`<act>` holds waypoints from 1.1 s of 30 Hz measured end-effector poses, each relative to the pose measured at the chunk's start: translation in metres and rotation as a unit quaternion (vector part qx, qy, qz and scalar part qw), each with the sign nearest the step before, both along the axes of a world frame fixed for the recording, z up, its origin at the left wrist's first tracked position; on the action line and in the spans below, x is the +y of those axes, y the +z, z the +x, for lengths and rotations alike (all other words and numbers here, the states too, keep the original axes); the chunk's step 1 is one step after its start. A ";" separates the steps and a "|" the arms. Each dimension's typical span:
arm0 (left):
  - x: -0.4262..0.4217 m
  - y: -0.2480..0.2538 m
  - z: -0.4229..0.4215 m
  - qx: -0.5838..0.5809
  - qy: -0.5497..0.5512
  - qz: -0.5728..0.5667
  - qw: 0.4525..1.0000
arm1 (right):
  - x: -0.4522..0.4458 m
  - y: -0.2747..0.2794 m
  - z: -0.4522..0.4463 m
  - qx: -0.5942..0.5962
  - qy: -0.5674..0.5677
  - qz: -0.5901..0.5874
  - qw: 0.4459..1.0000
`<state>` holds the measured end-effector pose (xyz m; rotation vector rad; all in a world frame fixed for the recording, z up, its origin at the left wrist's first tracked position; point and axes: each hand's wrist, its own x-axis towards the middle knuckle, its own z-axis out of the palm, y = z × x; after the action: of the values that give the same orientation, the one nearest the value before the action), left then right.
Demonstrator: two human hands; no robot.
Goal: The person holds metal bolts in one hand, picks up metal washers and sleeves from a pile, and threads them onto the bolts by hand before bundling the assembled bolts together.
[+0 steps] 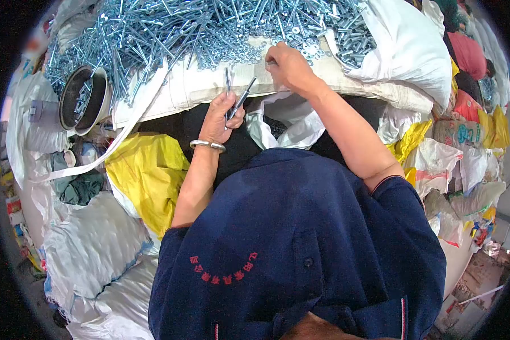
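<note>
My left hand (223, 116), with a bangle (207, 145) at its wrist, is closed around a few long metal bolts (242, 97). Their ends stick up above the fist, and one end shows below it. My right hand (289, 69) is at the near edge of the pile, fingers curled together and pointing down beside the loose washers (309, 50). Whatever its fingertips hold, if anything, is hidden. Behind both hands spreads a heap of long bolts (170, 31) on pale sacking (204, 81).
Shorter metal pieces (354, 45) lie at the right beside a white sack (411, 48). A round dark-lined container (99, 93) with some bolts inside stands at the left. An opened white bag (294, 127) hangs below my hands. Yellow sacks (150, 173) flank me.
</note>
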<state>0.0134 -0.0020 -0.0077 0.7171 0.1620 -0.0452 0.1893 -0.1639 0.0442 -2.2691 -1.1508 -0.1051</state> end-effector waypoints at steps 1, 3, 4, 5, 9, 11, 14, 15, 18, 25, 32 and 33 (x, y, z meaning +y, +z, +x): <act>0.000 0.000 0.000 -0.001 0.000 0.000 1.000 | -0.001 0.003 0.006 0.065 0.018 0.002 0.998; 0.000 0.001 0.000 0.000 0.003 -0.010 1.000 | 0.001 0.007 0.017 0.102 0.009 0.029 0.994; 0.000 0.002 0.000 0.000 0.003 -0.011 1.000 | 0.002 0.008 0.022 0.140 0.000 0.056 0.989; 0.000 0.002 0.000 -0.004 0.001 -0.011 1.000 | 0.003 0.010 0.029 0.102 0.019 0.072 0.992; 0.000 0.003 0.003 -0.004 -0.014 0.013 1.000 | 0.012 0.000 0.037 0.064 -0.001 -0.012 0.998; 0.000 0.003 0.004 -0.001 -0.012 0.010 1.000 | 0.014 -0.002 0.038 0.037 -0.010 -0.039 0.998; -0.001 0.003 0.003 0.001 -0.008 0.004 1.000 | 0.017 -0.005 0.040 0.003 -0.001 -0.060 0.998; -0.001 0.003 0.003 -0.001 -0.007 0.007 1.000 | 0.017 -0.004 0.040 -0.007 0.016 -0.054 0.998; 0.000 0.001 0.004 -0.004 -0.006 0.011 1.000 | 0.012 0.003 0.033 0.036 0.029 -0.009 0.999; -0.008 -0.001 0.007 0.030 0.057 0.041 0.997 | 0.000 0.033 -0.016 0.330 0.020 0.157 0.931; -0.012 0.002 0.007 0.038 0.077 0.082 0.993 | 0.001 0.027 -0.044 0.288 0.033 0.194 0.937; -0.012 0.001 0.007 0.039 0.082 0.086 0.992 | 0.002 0.029 -0.047 0.272 0.028 0.202 0.940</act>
<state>0.0201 -0.0138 -0.0063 0.8725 0.3017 0.0988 0.1425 -0.1622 0.0727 -1.7405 -0.8040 0.2716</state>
